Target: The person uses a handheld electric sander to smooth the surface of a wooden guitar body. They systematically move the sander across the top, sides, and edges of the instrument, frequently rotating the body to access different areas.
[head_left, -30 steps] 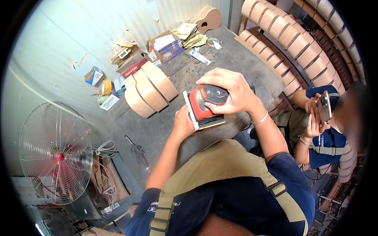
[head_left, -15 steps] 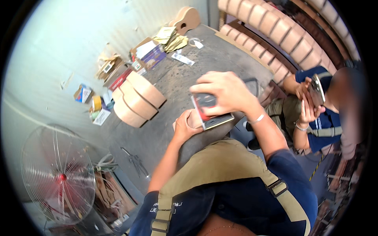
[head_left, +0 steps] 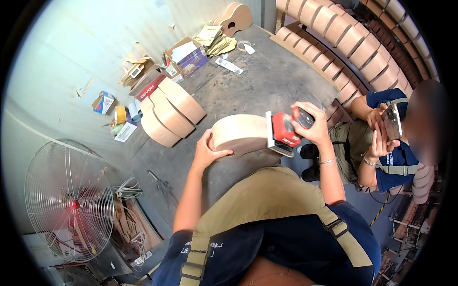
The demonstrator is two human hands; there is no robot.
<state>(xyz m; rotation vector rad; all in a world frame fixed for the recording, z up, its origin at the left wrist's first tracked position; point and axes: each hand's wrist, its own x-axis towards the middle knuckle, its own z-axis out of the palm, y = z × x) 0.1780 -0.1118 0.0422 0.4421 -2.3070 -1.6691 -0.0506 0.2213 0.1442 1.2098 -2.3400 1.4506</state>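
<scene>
A pale wooden ukulele body (head_left: 243, 128) stands on its side on the dark worktable, its curved side toward me. My left hand (head_left: 209, 150) grips its left end, thumb along the near face and fingers around the back. In my right hand (head_left: 312, 125) is a red and black electric sander (head_left: 286, 130), held by its black top. The sander's flat pad is tilted almost upright against the right end of the body. To the left, several more pale wooden bodies (head_left: 172, 112) stand side by side in a row.
Boxes (head_left: 191, 59), yellow sandpaper sheets (head_left: 217, 40) and a body with a soundhole (head_left: 234, 20) line the table's back. A large fan (head_left: 71, 202) stands at left. At right a person holds a phone (head_left: 393, 121), near racks of wooden bodies (head_left: 341, 33).
My right hand has swung the sander rightward, from in front of the body to its right end. The body shows more fully now, and my left hand has shifted left on it.
</scene>
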